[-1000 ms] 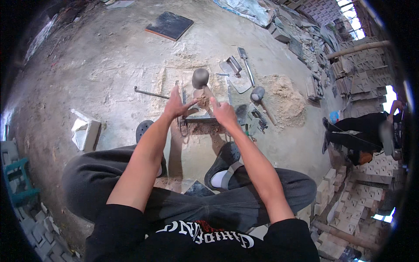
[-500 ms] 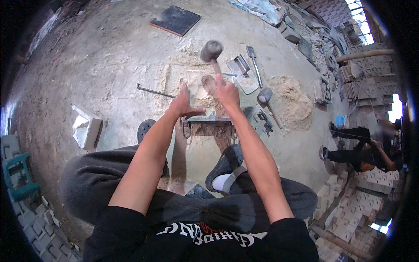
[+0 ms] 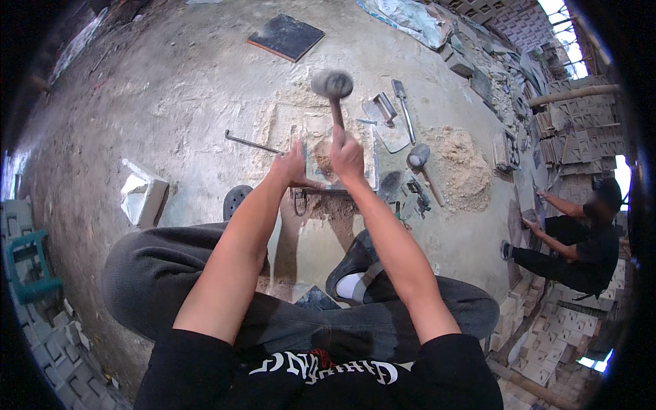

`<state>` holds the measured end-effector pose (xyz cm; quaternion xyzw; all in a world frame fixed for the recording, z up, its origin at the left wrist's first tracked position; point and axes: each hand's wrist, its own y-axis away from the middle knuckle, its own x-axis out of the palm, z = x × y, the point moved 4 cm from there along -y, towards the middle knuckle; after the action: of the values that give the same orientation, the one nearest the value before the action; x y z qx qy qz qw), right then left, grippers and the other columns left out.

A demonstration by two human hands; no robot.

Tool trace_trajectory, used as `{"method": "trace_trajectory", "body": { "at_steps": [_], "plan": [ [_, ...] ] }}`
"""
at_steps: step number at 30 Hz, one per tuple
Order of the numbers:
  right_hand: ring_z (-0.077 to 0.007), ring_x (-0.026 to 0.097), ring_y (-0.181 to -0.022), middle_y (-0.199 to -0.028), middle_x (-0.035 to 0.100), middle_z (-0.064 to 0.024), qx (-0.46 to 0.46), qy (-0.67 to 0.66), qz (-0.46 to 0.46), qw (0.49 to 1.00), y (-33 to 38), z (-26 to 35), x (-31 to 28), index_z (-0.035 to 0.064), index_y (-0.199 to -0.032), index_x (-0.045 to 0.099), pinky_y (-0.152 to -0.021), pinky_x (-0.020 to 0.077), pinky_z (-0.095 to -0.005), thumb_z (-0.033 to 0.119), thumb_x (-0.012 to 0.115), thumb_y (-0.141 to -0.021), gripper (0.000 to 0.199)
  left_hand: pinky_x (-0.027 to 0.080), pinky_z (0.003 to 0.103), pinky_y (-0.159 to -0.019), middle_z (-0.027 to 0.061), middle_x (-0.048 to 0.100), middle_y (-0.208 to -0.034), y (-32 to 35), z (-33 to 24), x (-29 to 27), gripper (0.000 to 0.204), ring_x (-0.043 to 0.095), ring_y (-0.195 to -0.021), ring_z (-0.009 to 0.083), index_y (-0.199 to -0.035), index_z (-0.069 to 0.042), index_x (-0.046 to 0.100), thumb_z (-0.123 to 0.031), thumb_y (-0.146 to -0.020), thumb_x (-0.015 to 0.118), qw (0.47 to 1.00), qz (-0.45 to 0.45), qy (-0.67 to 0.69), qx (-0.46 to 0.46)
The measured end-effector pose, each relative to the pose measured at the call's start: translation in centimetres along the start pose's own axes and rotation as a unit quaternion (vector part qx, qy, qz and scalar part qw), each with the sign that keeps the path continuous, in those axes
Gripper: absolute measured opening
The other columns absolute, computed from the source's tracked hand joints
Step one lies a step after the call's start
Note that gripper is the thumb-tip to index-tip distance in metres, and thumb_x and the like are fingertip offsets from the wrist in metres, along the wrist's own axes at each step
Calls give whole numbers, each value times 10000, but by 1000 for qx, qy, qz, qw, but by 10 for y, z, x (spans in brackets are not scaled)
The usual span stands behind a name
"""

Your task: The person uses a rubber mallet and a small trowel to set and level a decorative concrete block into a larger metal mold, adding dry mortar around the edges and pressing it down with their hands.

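A mallet with a rounded grey head point(image 3: 333, 84) and a wooden handle is raised over a square metal mould frame point(image 3: 375, 164) on the floor. My right hand point(image 3: 348, 160) is wrapped round the lower part of the handle. At the near left corner of the frame lies my left hand point(image 3: 292, 169), fingers and thumb spread apart, with nothing visible in it. Pale sandy powder and a brownish patch point(image 3: 322, 158) show inside the frame, partly hidden by my hands. A loop handle point(image 3: 299, 203) hangs at the frame's near side.
To the right lie a trowel point(image 3: 386, 109), a long flat tool point(image 3: 403, 109), a second mallet point(image 3: 418, 156) and a sand heap point(image 3: 465, 164). A hooked rod point(image 3: 253, 142) and a white block point(image 3: 143, 195) are left, a dark board point(image 3: 285, 37) farther off. A person point(image 3: 581, 232) squats at right.
The mallet now stands more upright, and its head still looks blurred. My view has shifted a little. The person at right has leaned toward the floor, arms stretched out.
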<state>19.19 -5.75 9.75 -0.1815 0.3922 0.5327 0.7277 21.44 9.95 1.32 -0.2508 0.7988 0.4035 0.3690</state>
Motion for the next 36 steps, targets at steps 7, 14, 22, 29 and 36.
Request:
{"method": "trace_trajectory", "body": {
  "at_steps": [7,14,22,29,36],
  "plan": [
    [-491,634,-1059,-1038,659,-359,60,-15,7,998,13,1,-20,-45,-1043,707,-934,490,-537,624,384,-976,746,264,518,-1181,321,192,-1593,-15,4,-19,1497,244,-1482,422,-1509,145,148,-919,-575,636,992,-127,-3,-11],
    [-476,670,-986,-905,682,-335,118,5,10,993,13,-50,-49,-67,-964,717,-878,494,-522,666,450,-934,781,123,488,-1231,295,140,-1618,-53,-23,-38,1436,90,-1525,409,-1534,116,114,-944,-657,527,984,-137,-110,2],
    [-453,692,-888,-861,697,-287,115,151,-18,982,31,-161,-124,-57,-942,715,-779,531,-501,685,419,-944,799,76,469,-1244,279,132,-1625,-67,-36,-6,1246,91,-1531,378,-1533,115,141,-875,-818,389,967,-186,-141,101],
    [-310,668,-600,-672,646,-155,222,41,-57,973,49,-225,-72,-16,-764,673,-528,518,-432,699,394,-953,791,132,471,-1233,292,224,-1595,-43,-108,35,1209,184,-1507,394,-1501,128,240,-854,-817,409,942,-196,-168,214],
    [-490,654,-942,-899,682,-310,179,12,-57,982,54,-143,-53,-53,-904,712,-840,499,-529,622,390,-982,752,100,458,-1240,255,203,-1616,-23,-89,43,1255,140,-1525,370,-1516,108,233,-901,-783,377,944,-241,-128,186]
  ]
}}
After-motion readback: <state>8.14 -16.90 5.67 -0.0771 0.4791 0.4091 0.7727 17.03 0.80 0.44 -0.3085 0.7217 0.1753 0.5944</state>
